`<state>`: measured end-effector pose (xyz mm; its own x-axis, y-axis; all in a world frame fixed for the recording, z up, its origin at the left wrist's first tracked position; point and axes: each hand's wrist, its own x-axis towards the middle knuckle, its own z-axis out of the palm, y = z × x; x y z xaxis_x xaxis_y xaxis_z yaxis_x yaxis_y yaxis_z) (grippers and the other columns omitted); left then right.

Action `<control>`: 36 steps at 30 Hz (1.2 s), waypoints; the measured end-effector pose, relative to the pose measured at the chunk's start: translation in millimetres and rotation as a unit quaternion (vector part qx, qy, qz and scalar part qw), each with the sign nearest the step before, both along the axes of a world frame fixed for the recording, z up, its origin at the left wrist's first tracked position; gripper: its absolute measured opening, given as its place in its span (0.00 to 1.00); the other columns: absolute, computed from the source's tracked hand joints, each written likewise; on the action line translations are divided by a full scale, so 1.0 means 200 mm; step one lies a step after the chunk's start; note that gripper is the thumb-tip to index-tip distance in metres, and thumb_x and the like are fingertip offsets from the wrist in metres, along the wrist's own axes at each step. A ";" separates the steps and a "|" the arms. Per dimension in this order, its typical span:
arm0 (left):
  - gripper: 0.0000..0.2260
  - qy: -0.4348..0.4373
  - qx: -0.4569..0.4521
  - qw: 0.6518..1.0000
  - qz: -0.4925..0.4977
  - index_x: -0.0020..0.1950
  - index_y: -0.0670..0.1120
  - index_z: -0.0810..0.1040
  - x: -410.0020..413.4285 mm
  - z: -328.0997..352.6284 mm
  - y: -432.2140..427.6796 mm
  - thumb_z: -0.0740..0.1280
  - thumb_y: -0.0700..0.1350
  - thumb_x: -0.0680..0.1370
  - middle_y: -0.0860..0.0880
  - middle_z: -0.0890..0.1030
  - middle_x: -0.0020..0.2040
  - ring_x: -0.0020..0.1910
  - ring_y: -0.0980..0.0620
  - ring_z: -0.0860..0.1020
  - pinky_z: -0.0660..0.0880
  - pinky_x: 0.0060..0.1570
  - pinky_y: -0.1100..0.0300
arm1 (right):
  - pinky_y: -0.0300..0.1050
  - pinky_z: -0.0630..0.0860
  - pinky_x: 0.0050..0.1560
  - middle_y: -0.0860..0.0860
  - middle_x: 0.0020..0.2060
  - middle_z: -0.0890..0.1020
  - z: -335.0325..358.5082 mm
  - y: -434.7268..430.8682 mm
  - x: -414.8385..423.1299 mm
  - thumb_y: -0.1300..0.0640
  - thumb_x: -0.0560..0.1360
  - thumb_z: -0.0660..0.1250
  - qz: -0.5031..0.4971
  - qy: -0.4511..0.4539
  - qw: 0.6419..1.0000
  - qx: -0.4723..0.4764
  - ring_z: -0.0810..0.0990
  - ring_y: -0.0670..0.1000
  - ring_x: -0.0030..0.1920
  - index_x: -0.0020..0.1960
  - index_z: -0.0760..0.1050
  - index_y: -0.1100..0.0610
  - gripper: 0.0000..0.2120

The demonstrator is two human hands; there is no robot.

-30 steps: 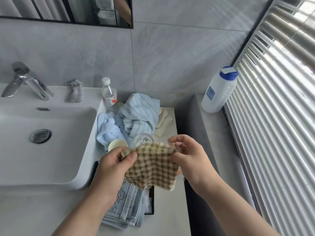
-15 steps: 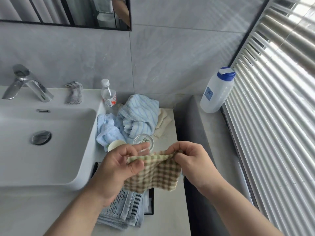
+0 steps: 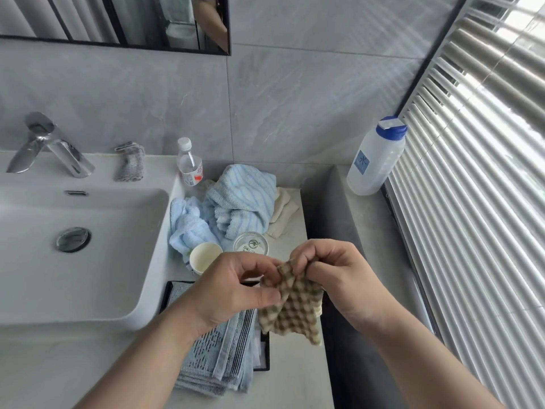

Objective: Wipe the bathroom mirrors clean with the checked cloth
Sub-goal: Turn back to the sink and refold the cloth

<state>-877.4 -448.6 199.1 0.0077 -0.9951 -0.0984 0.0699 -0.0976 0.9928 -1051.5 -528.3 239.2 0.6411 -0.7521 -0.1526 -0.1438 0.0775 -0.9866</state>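
Just below the middle of the frame, both hands hold the brown-and-cream checked waffle cloth [image 3: 292, 308] above the pale grey countertop [image 3: 298, 379]. The left hand [image 3: 236, 287] pinches the cloth's left fold between thumb and curled fingers; its fingertips are partly lost behind the cloth. The right hand [image 3: 339, 273] grips the bunched top edge with its fingers curled tightly together, and the pads themselves are hidden in the fabric. The rest of the cloth hangs loose below the hands.

At the upper left, only the bottom strip of the black-framed wall mirror [image 3: 118, 22] shows; the rest is cut off by the top edge of the frame, and its reflection is hard to read.

The white rectangular basin [image 3: 88, 261] with its chrome tap [image 3: 47, 149] fills the left side, cut off at the frame's edge. To its right lie crumpled blue striped towels [image 3: 239, 199], a small clear water bottle [image 3: 188, 163], a white paper cup [image 3: 205, 256] and a round clear lid [image 3: 250, 246] partly covered by the left hand. A folded grey-blue towel [image 3: 218, 358] rests on a black tray [image 3: 265, 349], most of which is hidden. A white jug with a blue cap [image 3: 374, 157] stands on the ledge by the slatted white blinds [image 3: 472, 202].
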 end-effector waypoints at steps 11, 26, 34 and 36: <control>0.11 -0.472 -0.271 0.821 0.173 0.36 0.43 0.82 0.01 -0.01 -0.01 0.60 0.35 0.70 0.51 0.79 0.38 0.39 0.48 0.76 0.72 0.40 0.56 | 0.34 0.73 0.45 0.44 0.40 0.80 0.02 -0.02 -0.05 0.66 0.63 0.57 0.003 0.083 0.980 -0.180 0.79 0.46 0.44 0.32 0.79 0.50 0.15; 0.24 -0.573 -0.188 0.790 0.113 0.38 0.47 0.77 -0.12 0.04 0.08 0.70 0.69 0.66 0.52 0.73 0.42 0.44 0.49 0.71 0.73 0.46 0.53 | 0.36 0.74 0.34 0.48 0.34 0.81 0.08 -0.01 -0.03 0.59 0.75 0.69 -0.031 0.196 0.954 -0.225 0.76 0.44 0.32 0.41 0.79 0.49 0.07; 0.06 -0.506 -0.223 0.829 0.077 0.32 0.45 0.70 -0.02 0.05 0.05 0.64 0.43 0.68 0.51 0.72 0.36 0.39 0.49 0.70 0.71 0.39 0.54 | 0.32 0.69 0.39 0.43 0.35 0.76 0.09 -0.03 -0.05 0.60 0.79 0.65 0.039 0.223 0.947 -0.228 0.73 0.41 0.37 0.41 0.72 0.48 0.10; 0.06 -0.462 -0.210 0.859 0.071 0.32 0.45 0.72 0.02 0.07 0.04 0.64 0.43 0.69 0.52 0.72 0.35 0.37 0.50 0.72 0.71 0.37 0.52 | 0.32 0.67 0.39 0.40 0.34 0.74 0.09 -0.05 -0.07 0.60 0.80 0.64 0.070 0.230 0.945 -0.221 0.71 0.41 0.36 0.41 0.71 0.48 0.11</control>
